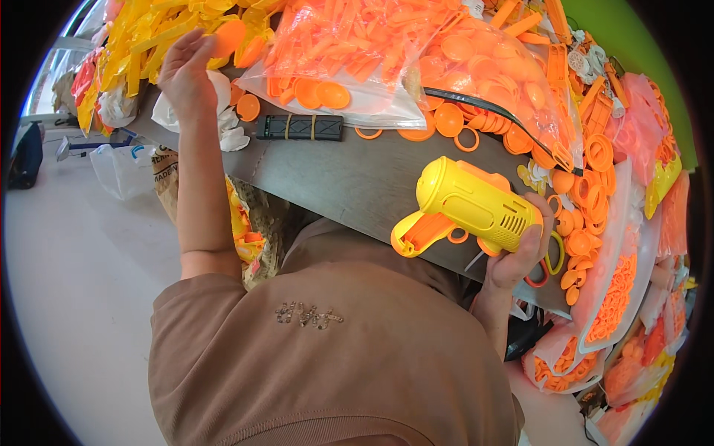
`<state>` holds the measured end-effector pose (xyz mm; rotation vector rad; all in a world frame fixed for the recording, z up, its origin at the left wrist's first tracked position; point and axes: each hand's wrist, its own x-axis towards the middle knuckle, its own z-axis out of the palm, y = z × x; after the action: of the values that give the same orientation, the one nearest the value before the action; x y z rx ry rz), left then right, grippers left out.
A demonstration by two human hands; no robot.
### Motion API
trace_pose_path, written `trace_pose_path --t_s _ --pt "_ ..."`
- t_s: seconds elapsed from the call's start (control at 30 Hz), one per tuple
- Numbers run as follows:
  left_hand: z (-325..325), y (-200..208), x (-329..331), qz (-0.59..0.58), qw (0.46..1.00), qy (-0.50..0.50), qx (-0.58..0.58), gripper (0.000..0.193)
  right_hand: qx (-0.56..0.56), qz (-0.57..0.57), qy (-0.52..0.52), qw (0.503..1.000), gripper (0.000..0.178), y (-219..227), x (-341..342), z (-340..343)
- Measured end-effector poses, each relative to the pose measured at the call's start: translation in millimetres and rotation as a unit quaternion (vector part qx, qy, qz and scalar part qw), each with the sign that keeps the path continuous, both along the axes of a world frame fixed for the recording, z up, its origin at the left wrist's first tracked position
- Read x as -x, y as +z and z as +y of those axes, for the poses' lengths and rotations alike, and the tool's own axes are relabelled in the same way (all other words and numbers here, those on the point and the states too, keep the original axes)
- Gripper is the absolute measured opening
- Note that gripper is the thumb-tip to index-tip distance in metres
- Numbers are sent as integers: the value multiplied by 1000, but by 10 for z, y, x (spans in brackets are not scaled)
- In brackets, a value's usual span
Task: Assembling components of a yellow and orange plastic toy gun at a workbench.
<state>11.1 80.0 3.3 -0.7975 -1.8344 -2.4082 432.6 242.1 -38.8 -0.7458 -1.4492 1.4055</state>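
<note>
My right hand (523, 253) is wrapped round one end of a yellow plastic toy gun body (480, 207) with vent slots and orange inner parts, held tilted above the grey table (327, 167). Some of its fingers are hidden behind the toy. Raised at the far left, my left hand (186, 74) pinches the edge of a round orange plastic cap (230, 37), in front of a heap of yellow plastic parts (152, 37). Scissors with yellow and red handles (554, 256) lie just beyond my right hand.
Clear bags of orange parts (342, 37) cover the table's far side. Loose orange caps and rings (587, 201) line the right. A black block with rubber bands (300, 127) lies near the left. Below the edge stands an open sack of parts (256, 238).
</note>
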Motion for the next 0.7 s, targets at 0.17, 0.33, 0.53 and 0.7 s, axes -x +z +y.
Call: trace_pose_path --t_s 0.17,0.33,0.53,0.7 --pt "107 230 -851 -206 914 -350 -7 21 58 57 -40 996 44 63 53 13" --pt "418 -84 -1877 -341 792 -505 -40 16 72 75 -6 995 48 127 89 -89" --pt "512 -168 -2354 -274 887 -371 -14 17 13 27 12 999 49 51 85 -231" --pt "485 -269 -2415 -196 913 -358 -12 24 -22 -30 32 999 49 53 34 -297"
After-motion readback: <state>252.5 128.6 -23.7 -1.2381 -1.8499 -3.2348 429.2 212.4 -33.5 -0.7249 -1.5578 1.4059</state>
